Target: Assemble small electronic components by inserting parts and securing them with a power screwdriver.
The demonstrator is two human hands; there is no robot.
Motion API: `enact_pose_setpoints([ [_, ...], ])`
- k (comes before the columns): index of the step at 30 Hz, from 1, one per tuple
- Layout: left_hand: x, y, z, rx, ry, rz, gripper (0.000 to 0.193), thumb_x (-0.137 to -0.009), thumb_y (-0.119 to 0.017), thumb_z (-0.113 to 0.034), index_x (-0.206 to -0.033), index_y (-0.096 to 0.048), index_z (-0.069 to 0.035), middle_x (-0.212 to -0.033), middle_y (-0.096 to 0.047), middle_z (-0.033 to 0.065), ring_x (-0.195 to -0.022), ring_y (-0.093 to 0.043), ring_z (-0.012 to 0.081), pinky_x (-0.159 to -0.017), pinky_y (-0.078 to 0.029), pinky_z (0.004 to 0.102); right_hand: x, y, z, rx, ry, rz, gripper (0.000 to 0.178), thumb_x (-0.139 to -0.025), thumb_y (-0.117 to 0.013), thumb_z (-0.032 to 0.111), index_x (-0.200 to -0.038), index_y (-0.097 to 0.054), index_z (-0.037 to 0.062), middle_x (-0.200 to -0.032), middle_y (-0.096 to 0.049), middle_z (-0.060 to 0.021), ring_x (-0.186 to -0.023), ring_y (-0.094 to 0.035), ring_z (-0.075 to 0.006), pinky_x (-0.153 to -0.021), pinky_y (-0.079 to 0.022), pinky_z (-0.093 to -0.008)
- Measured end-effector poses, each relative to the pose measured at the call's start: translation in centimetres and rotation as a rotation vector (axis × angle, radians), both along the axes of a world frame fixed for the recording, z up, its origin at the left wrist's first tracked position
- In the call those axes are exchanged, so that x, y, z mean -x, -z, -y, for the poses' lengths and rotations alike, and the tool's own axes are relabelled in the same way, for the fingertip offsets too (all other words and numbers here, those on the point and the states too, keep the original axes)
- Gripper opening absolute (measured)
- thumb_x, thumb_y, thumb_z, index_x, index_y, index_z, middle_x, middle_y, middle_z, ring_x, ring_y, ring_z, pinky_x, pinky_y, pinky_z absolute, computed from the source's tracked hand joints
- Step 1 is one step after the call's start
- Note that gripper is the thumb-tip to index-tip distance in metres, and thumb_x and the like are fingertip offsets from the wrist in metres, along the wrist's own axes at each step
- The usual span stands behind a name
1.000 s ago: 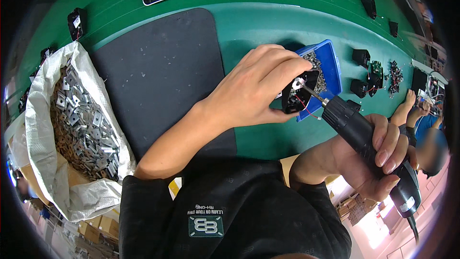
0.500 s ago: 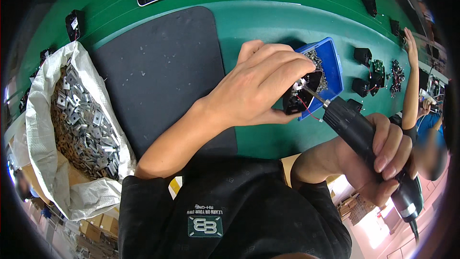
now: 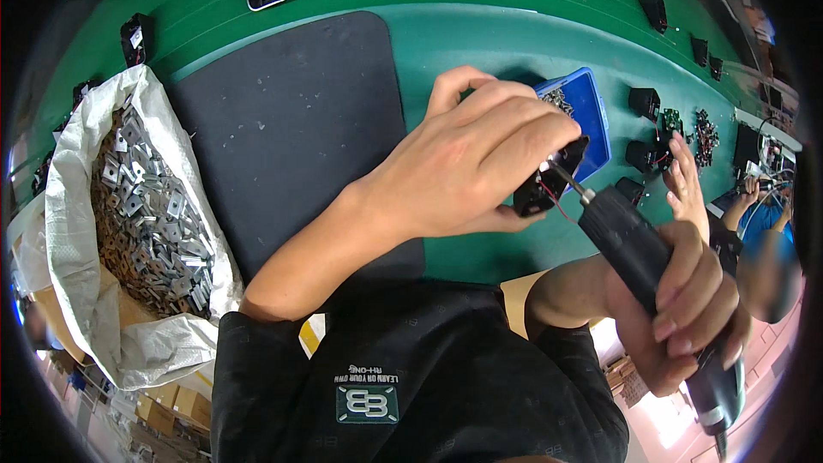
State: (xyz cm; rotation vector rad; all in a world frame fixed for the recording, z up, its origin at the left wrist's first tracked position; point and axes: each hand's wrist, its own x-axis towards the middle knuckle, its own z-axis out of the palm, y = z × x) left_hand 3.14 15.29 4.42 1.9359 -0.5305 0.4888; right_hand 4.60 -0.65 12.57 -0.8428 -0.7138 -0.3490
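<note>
My left hand (image 3: 471,159) is closed around a small black plastic housing (image 3: 533,197), with a thin red wire trailing from it. In my right hand (image 3: 686,304) is a black electric screwdriver (image 3: 630,236), its cable leaving the lower end. The screwdriver's bit reaches into the housing beside my left fingers; whether its tip sits on a screw is too small to tell. Just behind the housing stands a blue bin (image 3: 591,111) with small metal screws (image 3: 559,100) in it, partly hidden by my left hand.
On the left an open white woven sack (image 3: 73,231) holds many metal plates (image 3: 154,214). A dark mat (image 3: 291,129) covers the table's middle. Black housings (image 3: 645,103) and a green circuit board (image 3: 672,120) lie at right, where another person's hand (image 3: 683,176) reaches in.
The housing and the screwdriver's tip have shifted slightly right, and the screwdriver's rear end has swung a little lower and left. The other person's hand has come nearer, toward the black housings.
</note>
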Motion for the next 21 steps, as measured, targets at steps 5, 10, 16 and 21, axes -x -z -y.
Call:
enact_pose_setpoints([
  [5,-0.7,0.1,-1.7,-0.165,-0.098,-0.066,0.075,-0.053,-0.086,-0.022,-0.12,-0.056,-0.01,-0.113,-0.061,0.0074,-0.105,-0.056,0.0267,-0.093,-0.035,0.0388,-0.1,-1.0,2.2,-0.237,-0.114,0.195,0.035,-0.067,-0.078,-0.001,-0.096,-0.062,0.0109,-0.068,-0.062,0.0041,-0.061,-0.062,-0.0081,-0.059,-0.047,-0.0196],
  [10,-1.8,1.1,-4.5,-0.222,-0.336,-0.192,0.079,-0.057,-0.083,-0.02,-0.127,-0.049,-0.006,-0.121,-0.055,0.0126,-0.109,-0.055,0.0283,-0.089,-0.045,0.0372,0.3,0.5,3.6,-0.093,0.043,-0.131,0.033,-0.069,-0.075,0.023,-0.097,-0.06,0.013,-0.071,-0.059,0.0033,-0.064,-0.055,-0.0086,-0.078,-0.042,-0.03],
  [16,-5.6,0.9,-5.6,-0.227,-0.455,-0.31,0.071,-0.067,-0.08,-0.012,-0.127,-0.045,-0.001,-0.115,-0.058,0.0161,-0.108,-0.059,0.0237,-0.096,-0.046,0.0366,-0.5,2.7,5.8,0.152,0.224,-0.222,0.046,-0.076,-0.069,0.016,-0.115,-0.045,0.0132,-0.076,-0.054,0.0022,-0.062,-0.05,-0.0108,-0.065,-0.037,-0.0275],
  [21,-11.2,-0.5,-4.4,-0.309,-0.447,-0.369,0.056,-0.069,-0.076,-0.012,-0.117,-0.05,0.001,-0.115,-0.056,0.0237,-0.11,-0.054,0.0387,-0.091,-0.045,0.0397,-1.9,4.1,5.7,0.214,0.32,-0.193,0.045,-0.078,-0.063,0.016,-0.118,-0.045,0.0128,-0.077,-0.052,0.0002,-0.068,-0.049,-0.0122,-0.069,-0.035,-0.0304],
])
